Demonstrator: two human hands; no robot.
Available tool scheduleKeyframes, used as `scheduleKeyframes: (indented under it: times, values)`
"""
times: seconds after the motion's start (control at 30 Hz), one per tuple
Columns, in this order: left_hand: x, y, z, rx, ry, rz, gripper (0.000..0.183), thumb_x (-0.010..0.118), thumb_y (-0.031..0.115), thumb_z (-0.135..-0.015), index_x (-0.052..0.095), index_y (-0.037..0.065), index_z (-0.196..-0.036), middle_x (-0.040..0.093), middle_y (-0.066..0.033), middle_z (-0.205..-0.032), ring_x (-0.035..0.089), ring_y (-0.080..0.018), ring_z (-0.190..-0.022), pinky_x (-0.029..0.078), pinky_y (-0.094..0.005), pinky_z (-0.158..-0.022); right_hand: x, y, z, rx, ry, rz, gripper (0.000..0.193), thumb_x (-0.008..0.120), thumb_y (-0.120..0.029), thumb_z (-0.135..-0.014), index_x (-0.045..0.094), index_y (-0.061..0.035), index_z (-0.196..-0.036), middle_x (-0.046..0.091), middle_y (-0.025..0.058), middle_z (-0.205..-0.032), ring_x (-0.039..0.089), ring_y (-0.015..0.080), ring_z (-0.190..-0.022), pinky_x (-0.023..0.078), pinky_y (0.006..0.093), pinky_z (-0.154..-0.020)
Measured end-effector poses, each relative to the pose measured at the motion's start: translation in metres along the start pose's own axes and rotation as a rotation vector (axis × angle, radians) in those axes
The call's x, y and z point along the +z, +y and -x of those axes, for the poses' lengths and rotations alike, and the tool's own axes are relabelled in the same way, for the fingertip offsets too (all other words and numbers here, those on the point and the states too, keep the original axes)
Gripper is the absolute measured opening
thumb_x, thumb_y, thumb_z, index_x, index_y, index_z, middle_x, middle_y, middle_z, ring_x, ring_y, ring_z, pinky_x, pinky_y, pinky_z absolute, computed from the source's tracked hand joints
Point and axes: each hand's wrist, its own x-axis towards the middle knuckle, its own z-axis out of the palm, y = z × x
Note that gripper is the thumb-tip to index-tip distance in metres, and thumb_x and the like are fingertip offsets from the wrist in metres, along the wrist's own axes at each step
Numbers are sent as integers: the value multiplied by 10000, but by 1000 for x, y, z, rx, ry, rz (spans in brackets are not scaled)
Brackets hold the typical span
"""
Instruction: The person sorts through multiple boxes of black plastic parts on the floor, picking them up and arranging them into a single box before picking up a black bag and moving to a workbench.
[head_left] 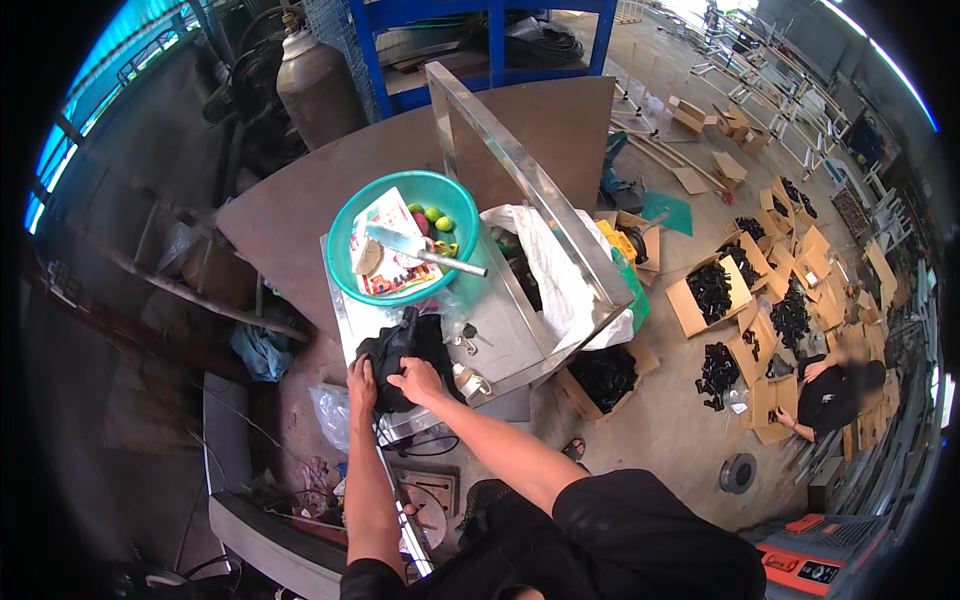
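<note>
A dark, limp fabric bag (432, 345) lies bunched on the near end of a metal-topped table (512, 350). My left hand (362, 385) grips its left edge, with the fingers curled into the fabric. Close beside it, my right hand (420, 382) is closed on the bag's near side; what its fingers hold beneath is partly hidden. A dark narrow piece (408, 325) sticks up from the bag toward the basin. Keys (470, 340) and a pale coiled cord (470, 380) lie just right of the bag.
Beyond the bag, a green basin (340, 262) holds fruit, printed paper and a metal-handled blade (425, 255). A steel frame (535, 165) rises along the table's right side, near a white sack (560, 270). Rightward, a person (840, 395) works among cartons (690, 305) of black parts.
</note>
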Motion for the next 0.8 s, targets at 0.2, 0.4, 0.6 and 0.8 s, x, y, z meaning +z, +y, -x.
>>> scheduleKeyframes:
  times: [0.2, 0.4, 0.6, 0.8]
  values:
    - [-7, 35, -8, -25, -153, -184, 346, 504, 268, -951, 671, 34, -1143, 635, -280, -1109, 580, -441, -1082, 462, -452, -940, -80, 30, 47, -16, -407, -126, 248, 719, -223, -820, 678, -21, -958, 696, 83, -728, 667, 147, -594, 517, 294, -550]
    - [-29, 40, -2, -90, -76, -169, 392, 543, 313, -944, 670, -10, -1126, 666, -275, -1047, 640, -410, -1037, 489, -431, -877, -192, 134, 176, 364, -529, -452, 259, 722, -214, -884, 650, -10, -1028, 674, 54, -842, 622, 97, -708, 517, 257, -621]
    - [-39, 48, -10, -8, 24, -127, 473, 520, 359, -969, 635, -66, -1142, 657, -294, -1057, 634, -432, -1010, 482, -444, -880, -312, 314, 373, 783, 482, -127, 232, 668, -81, -830, 666, 65, -1011, 701, 140, -833, 681, 205, -638, 572, 325, -562]
    - [-54, 109, 30, 22, 111, 2, 438, 525, 345, -997, 625, -57, -1136, 683, -184, -1017, 646, -261, -901, 493, -346, -826, -328, 344, 603, 1469, 746, -290, 130, 640, -84, -847, 659, 37, -892, 681, 149, -757, 647, 247, -522, 524, 360, -450]
